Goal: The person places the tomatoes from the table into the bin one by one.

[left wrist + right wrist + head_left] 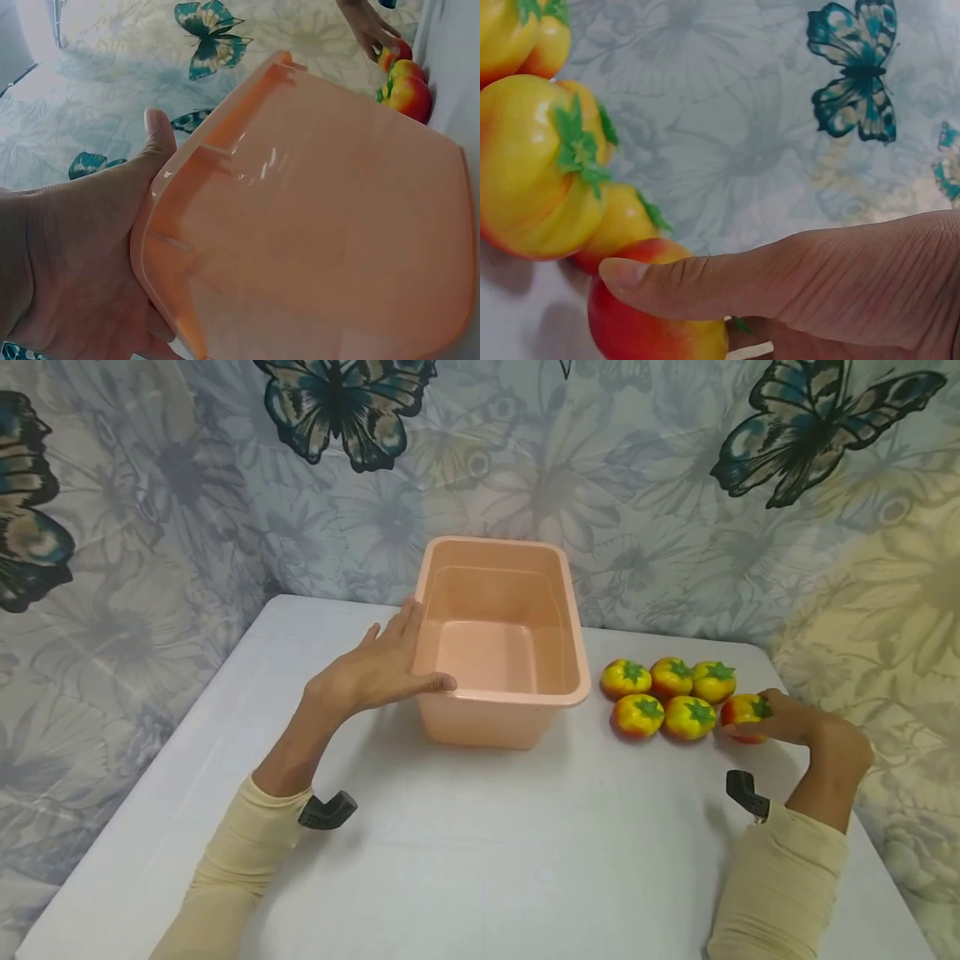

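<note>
A peach-coloured plastic basin (487, 724) stands at the middle back of the white table. My left hand (367, 672) rests against its left side, fingers straight along the outside and thumb lying over the front rim. Over on the right, my right hand (817, 724) holds a red-and-yellow tomato (649, 330) with a green leafy top. The thumb lies across its near side; the fingers behind are mostly hidden. Several similar tomatoes (690, 718) sit in two short rows between that hand and the basin.
Patterned cloth with butterflies (341, 414) hangs behind the table and along its sides. The white table's (510, 843) right edge runs close by my right forearm. A dark device (327, 811) is strapped at each wrist.
</note>
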Demonstrator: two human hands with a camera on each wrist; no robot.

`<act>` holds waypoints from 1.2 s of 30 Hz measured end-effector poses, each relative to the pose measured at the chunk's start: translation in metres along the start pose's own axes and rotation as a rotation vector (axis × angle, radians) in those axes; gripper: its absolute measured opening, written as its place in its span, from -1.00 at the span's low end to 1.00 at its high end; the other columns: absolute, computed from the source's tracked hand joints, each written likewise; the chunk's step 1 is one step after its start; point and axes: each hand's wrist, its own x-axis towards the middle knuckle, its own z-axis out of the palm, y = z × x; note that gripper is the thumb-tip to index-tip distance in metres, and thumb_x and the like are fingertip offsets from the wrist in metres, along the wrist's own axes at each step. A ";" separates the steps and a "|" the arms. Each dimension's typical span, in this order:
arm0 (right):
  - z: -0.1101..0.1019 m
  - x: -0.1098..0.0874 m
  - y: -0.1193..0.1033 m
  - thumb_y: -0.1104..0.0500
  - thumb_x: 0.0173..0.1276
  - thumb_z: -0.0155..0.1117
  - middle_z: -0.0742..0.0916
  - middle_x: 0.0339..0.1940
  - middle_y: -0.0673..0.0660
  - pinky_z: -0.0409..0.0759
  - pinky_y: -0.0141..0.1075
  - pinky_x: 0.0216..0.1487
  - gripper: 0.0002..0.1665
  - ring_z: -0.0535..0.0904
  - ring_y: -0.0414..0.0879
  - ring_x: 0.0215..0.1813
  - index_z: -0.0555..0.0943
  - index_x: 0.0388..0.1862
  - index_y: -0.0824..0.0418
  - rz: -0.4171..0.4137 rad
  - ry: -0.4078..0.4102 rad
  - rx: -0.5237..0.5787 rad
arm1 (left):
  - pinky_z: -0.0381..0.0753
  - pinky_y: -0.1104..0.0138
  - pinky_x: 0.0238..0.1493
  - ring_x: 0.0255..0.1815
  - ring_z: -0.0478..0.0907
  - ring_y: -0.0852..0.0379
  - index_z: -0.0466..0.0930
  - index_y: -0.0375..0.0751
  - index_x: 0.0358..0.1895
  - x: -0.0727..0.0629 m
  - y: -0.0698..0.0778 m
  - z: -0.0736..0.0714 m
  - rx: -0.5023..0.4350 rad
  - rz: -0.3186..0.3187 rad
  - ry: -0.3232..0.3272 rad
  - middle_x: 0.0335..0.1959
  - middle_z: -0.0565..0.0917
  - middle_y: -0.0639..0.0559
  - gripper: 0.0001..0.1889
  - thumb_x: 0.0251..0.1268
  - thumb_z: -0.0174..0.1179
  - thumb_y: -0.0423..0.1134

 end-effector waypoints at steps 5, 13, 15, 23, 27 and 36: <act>-0.006 -0.008 -0.002 -0.43 0.44 0.19 0.25 0.41 0.73 0.40 0.52 0.22 0.29 0.28 0.63 0.31 -0.02 0.50 0.64 -0.034 0.089 -0.024 | -0.34 -0.16 0.74 0.80 -0.38 -0.15 -0.58 -0.22 0.68 -0.001 0.002 0.001 0.014 -0.012 0.016 0.75 -0.49 -0.12 0.38 0.22 -0.04 0.69; -0.013 -0.017 -0.017 -0.32 0.40 0.35 0.36 0.29 0.67 0.50 0.42 0.13 0.33 0.42 0.52 0.18 -0.08 0.49 0.68 -0.066 0.227 0.029 | -0.35 -0.18 0.74 0.80 -0.38 -0.14 -0.59 -0.18 0.68 -0.001 0.002 0.000 0.009 -0.020 0.012 0.75 -0.48 -0.12 0.37 0.23 -0.02 0.67; -0.014 -0.020 -0.022 -0.23 0.40 0.39 0.40 0.24 0.65 0.54 0.34 0.06 0.26 0.46 0.48 0.13 -0.04 0.48 0.69 -0.100 0.275 0.028 | -0.35 -0.18 0.74 0.80 -0.38 -0.13 -0.60 -0.18 0.68 0.000 0.002 0.000 0.015 -0.025 0.007 0.75 -0.49 -0.11 0.36 0.24 -0.05 0.68; -0.019 -0.023 -0.047 -0.11 0.35 0.41 0.47 0.11 0.58 0.53 -0.21 -0.26 0.14 0.51 0.35 -0.01 0.04 0.45 0.64 -0.186 0.418 0.090 | -0.30 -0.19 0.74 0.80 -0.34 -0.12 -0.60 -0.20 0.68 0.000 0.002 0.000 0.049 -0.024 -0.006 0.75 -0.50 -0.11 0.32 0.30 -0.09 0.65; -0.021 -0.025 -0.063 -0.19 0.38 0.33 0.53 0.04 0.54 0.49 -0.26 -0.35 0.08 0.56 0.28 -0.13 0.07 0.45 0.53 -0.204 0.495 0.106 | -0.27 -0.18 0.74 0.80 -0.29 -0.15 -0.60 -0.20 0.68 0.000 0.002 0.000 0.035 -0.026 -0.003 0.75 -0.49 -0.12 0.33 0.29 -0.07 0.65; -0.015 -0.030 -0.101 -0.30 0.35 0.28 0.61 -0.14 0.53 0.38 -0.25 -0.51 -0.02 0.55 0.30 -0.34 0.22 0.42 0.37 -0.249 0.799 0.085 | -0.18 -0.20 0.73 0.80 -0.30 -0.11 -0.59 -0.20 0.68 0.001 0.002 -0.001 0.018 -0.021 0.001 0.75 -0.49 -0.11 0.34 0.28 -0.05 0.65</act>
